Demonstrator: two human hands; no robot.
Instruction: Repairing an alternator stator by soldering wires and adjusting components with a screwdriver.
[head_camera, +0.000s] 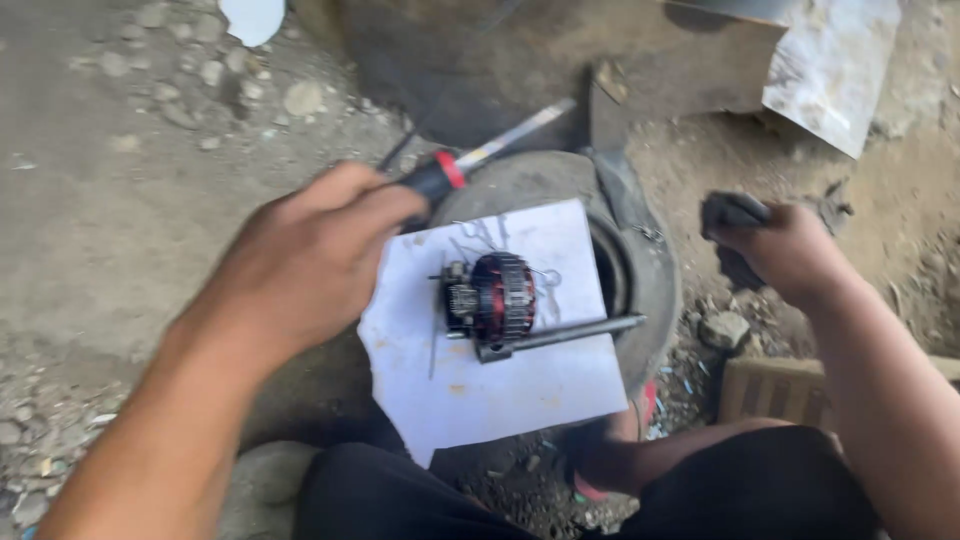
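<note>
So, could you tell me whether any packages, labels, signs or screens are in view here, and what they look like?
No packages, signs, screens or readable labels show.
White sheet: flat, rough-edged, lying on the tyre at centre, under the motor part.
Pale sheet: top right corner, whitish, creased; whether it is packaging cannot be told.
Screwdriver: in the left hand; red band on a black handle, no label visible.
</note>
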